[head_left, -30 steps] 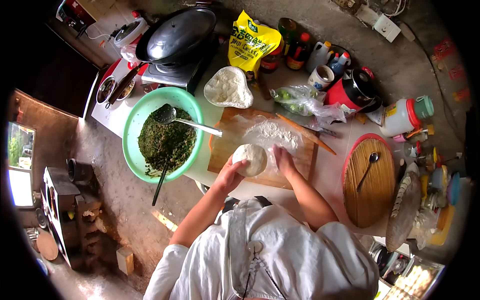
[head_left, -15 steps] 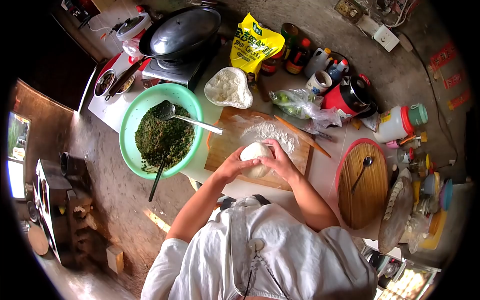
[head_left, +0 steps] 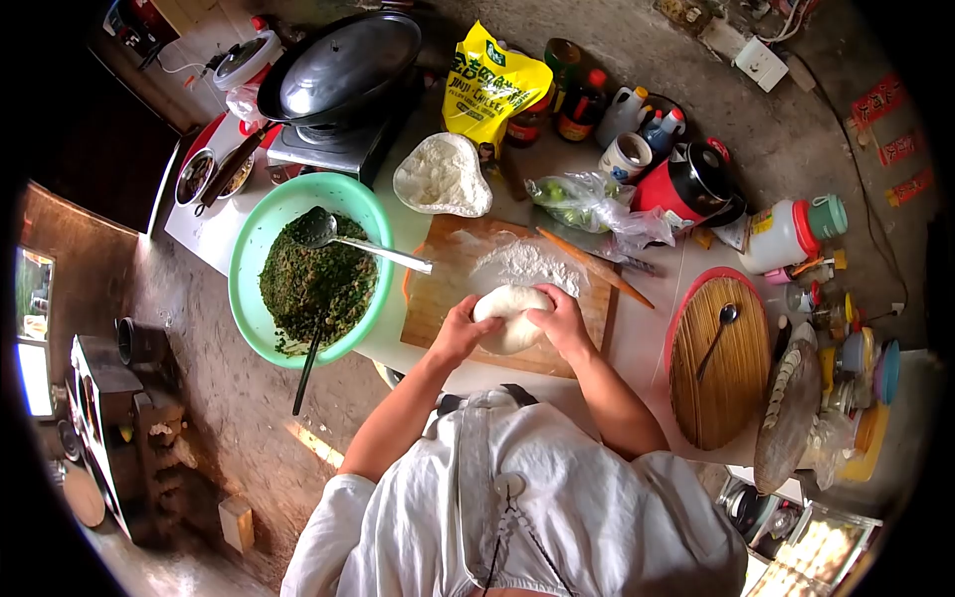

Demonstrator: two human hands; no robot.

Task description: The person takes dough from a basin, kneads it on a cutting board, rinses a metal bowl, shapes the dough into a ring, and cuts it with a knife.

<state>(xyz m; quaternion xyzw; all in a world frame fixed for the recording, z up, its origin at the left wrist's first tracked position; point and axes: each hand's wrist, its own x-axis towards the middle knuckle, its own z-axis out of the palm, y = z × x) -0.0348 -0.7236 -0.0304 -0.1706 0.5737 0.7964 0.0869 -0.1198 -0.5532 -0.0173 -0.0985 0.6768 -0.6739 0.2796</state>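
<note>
A pale lump of dough is held between both hands over the wooden board. My left hand grips its left side, with the thumb pressing into the top. On the opposite side my right hand is closed round the dough, its thumb also pushed in. The dough looks stretched sideways, with a dent in its middle. Loose flour lies on the board just beyond the hands. A wooden rolling pin rests slantwise across the board's right side.
On the left stands a green bowl of chopped green filling with a metal spoon. Behind the board are a flour bowl and a yellow packet. A lidded wok sits back left. At right lies a round slatted tray.
The dough has gone from a rounded ball to a wider, dented shape. Both hands have moved apart, with their thumbs now pressing into it. The camera view has shifted slightly.
</note>
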